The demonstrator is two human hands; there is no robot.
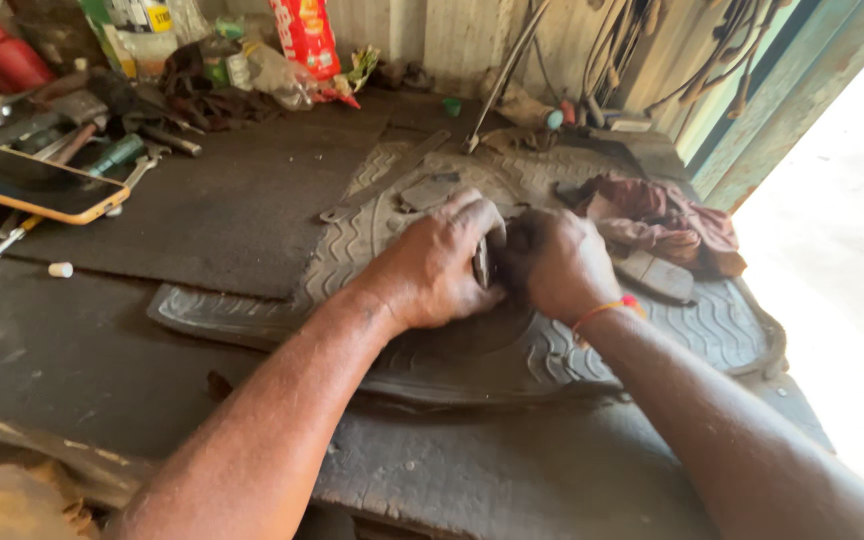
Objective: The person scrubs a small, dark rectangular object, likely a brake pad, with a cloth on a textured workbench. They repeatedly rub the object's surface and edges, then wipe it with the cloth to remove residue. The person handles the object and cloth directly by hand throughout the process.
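Both forearms stretched forward, converging at centre. Left hand [434,268] knuckles up, fingers curled in a closed grip. Right hand [557,265] pressed close against it, fingers bent under, an orange thread band [604,309] around the wrist.

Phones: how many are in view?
1: a phone in an orange case lies on the bench at far left, apart from both hands; clutter behind might hide others.
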